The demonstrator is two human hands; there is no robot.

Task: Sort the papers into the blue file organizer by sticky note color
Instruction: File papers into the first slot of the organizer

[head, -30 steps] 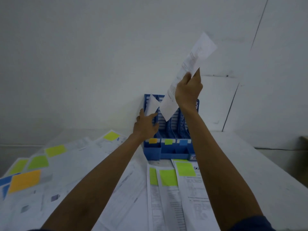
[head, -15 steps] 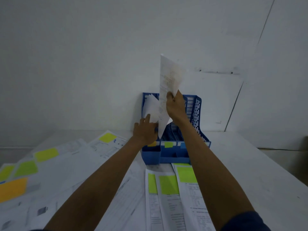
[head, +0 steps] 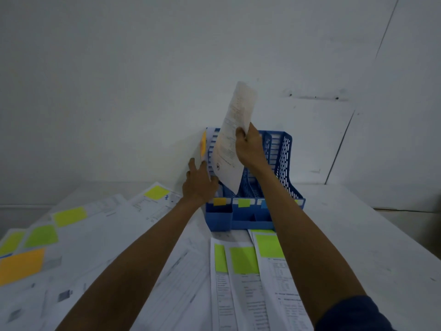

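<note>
the blue file organizer [head: 284, 161] stands on the table [head: 358, 235] against the wall. its front carries three colour labels: orange [head: 219, 201], green [head: 243, 203] and blue [head: 263, 204]. the left slot, behind the orange label, holds a filed sheet [head: 211, 137] with an orange sticky note [head: 203, 144] on its left edge. the slots further right look bare as far as they show.

the right hand [head: 250, 149] pinches a printed paper [head: 235, 125] by its right edge, thumb and fingers clamped on it. the paper tilts, top leaning right, and its lower corner dips inside the organizer near the wall between the left and middle slots; which slot it is in i cannot tell. the left hand [head: 199, 182] lies against the organizer's left side with its fingers straight and apart.

more papers with green notes [head: 243, 260] lie flat in front.

half a second ago the paper stood nearly upright and edge-on; a second ago it was high and off to the right. the left hand has stayed at the left slot.
</note>
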